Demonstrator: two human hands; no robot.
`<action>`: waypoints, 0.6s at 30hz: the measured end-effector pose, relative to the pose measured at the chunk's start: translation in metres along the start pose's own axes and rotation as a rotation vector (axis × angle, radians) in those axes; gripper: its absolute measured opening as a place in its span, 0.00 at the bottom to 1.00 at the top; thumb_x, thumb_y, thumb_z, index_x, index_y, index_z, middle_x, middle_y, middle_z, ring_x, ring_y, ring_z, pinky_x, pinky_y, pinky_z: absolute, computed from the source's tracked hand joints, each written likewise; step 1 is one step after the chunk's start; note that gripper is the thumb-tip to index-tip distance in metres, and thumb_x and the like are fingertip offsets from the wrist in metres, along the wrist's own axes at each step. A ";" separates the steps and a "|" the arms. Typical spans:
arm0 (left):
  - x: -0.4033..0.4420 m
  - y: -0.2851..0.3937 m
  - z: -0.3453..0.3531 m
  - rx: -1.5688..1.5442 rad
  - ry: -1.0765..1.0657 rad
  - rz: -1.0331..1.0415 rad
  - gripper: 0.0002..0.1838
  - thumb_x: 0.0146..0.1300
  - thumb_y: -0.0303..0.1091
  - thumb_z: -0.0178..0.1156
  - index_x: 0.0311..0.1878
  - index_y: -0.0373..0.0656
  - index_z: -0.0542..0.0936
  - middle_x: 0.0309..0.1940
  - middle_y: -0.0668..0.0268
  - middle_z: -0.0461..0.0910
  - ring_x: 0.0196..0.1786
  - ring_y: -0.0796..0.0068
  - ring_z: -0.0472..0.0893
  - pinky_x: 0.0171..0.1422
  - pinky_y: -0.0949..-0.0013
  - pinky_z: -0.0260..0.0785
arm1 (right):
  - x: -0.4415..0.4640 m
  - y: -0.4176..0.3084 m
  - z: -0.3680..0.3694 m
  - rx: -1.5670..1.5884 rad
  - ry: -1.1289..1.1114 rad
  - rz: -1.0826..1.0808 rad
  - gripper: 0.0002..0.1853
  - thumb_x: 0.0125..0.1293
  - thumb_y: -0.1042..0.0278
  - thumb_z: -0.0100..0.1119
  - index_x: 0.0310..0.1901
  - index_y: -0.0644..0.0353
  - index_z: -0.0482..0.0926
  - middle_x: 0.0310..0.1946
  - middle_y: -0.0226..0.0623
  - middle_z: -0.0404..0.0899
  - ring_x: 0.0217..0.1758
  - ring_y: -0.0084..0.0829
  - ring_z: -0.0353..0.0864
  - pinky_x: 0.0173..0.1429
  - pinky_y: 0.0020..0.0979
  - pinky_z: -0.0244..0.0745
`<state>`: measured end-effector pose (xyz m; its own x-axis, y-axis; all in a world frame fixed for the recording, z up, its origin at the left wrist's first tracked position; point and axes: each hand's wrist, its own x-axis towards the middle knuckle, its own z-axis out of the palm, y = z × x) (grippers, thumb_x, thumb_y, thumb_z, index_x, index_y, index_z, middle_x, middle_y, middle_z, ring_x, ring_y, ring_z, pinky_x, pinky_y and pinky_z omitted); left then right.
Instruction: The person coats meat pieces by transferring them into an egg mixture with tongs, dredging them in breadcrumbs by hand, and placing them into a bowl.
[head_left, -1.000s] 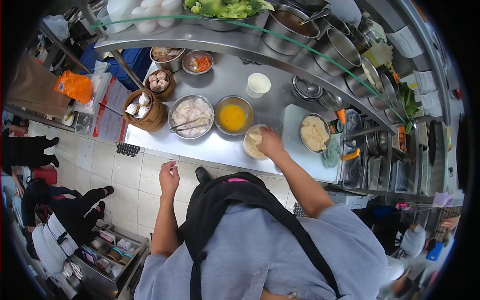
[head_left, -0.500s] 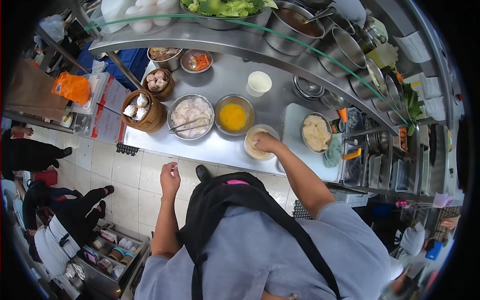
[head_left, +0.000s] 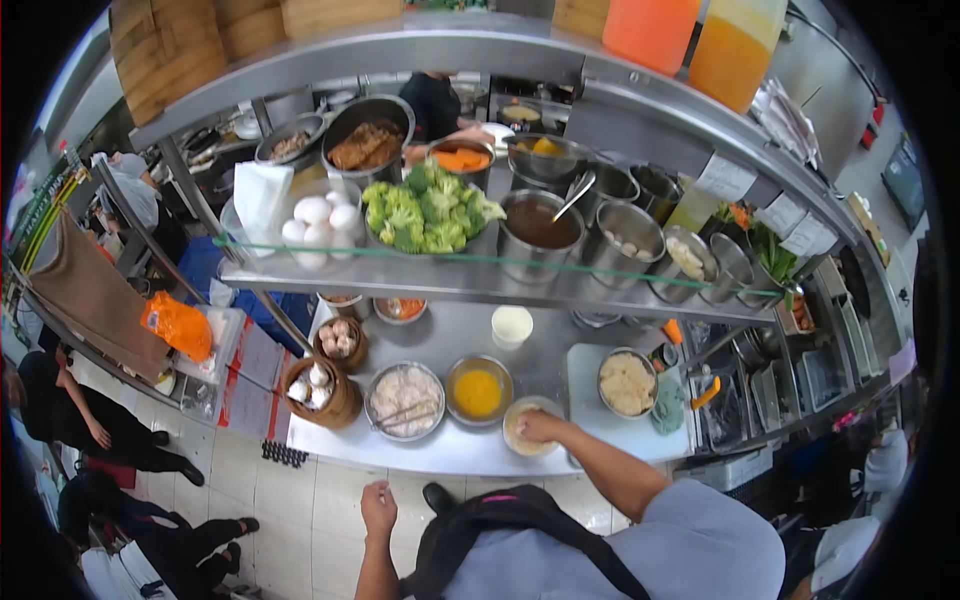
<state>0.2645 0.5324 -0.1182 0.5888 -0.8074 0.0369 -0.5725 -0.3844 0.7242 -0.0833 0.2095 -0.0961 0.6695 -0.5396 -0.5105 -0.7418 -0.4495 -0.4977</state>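
Note:
My right hand (head_left: 543, 427) reaches into a small bowl (head_left: 522, 446) of pale, crumb-like stuff at the counter's front edge. Its fingers are curled down together inside, and what they grip is hidden. In front of the counter my left hand (head_left: 379, 508) hangs over the floor, fingers loosely bent and slightly apart, holding nothing. Left of the crumb bowl stands a metal bowl of beaten egg (head_left: 478, 390). Beyond that, tongs (head_left: 405, 413) lie across a bowl of pale, wet pieces (head_left: 408, 385). A bowl of pale paste (head_left: 628, 383) rests on a cutting board (head_left: 585, 375).
Bamboo steamers (head_left: 330, 402) with dumplings stand at the counter's left. Behind is a white cup (head_left: 511, 325). A metal shelf (head_left: 400, 278) overhead carries broccoli (head_left: 425, 210), eggs (head_left: 322, 220) and several pots. A green cloth (head_left: 667, 405) lies at right. People stand at far left.
The view has tilted up, bringing more of the shelves into sight and shifting the counter lower. My right hand stays in the crumb bowl. My left hand remains raised beside me.

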 end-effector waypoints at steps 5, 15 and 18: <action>-0.003 -0.012 -0.004 0.010 -0.029 -0.045 0.06 0.65 0.26 0.62 0.44 0.40 0.84 0.38 0.54 0.82 0.39 0.56 0.84 0.47 0.56 0.78 | 0.006 0.007 0.016 -0.056 0.016 -0.061 0.18 0.60 0.59 0.60 0.47 0.60 0.84 0.47 0.54 0.85 0.53 0.53 0.84 0.58 0.48 0.77; -0.007 -0.029 0.007 0.097 -0.070 -0.037 0.07 0.68 0.31 0.60 0.42 0.40 0.84 0.36 0.51 0.83 0.40 0.49 0.83 0.47 0.52 0.76 | -0.031 -0.054 0.010 -0.324 0.402 0.127 0.28 0.57 0.58 0.65 0.58 0.62 0.75 0.54 0.51 0.80 0.56 0.51 0.83 0.61 0.48 0.78; -0.011 -0.022 0.007 0.061 -0.055 -0.047 0.10 0.71 0.35 0.59 0.40 0.40 0.85 0.34 0.50 0.83 0.40 0.46 0.83 0.46 0.51 0.76 | -0.028 -0.051 0.019 -0.341 0.452 0.136 0.28 0.55 0.59 0.66 0.57 0.62 0.76 0.54 0.50 0.80 0.55 0.51 0.82 0.59 0.48 0.79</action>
<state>0.2668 0.5470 -0.1396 0.5844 -0.8107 -0.0357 -0.5796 -0.4478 0.6808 -0.0636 0.2611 -0.0696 0.5396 -0.8252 -0.1668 -0.8408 -0.5182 -0.1566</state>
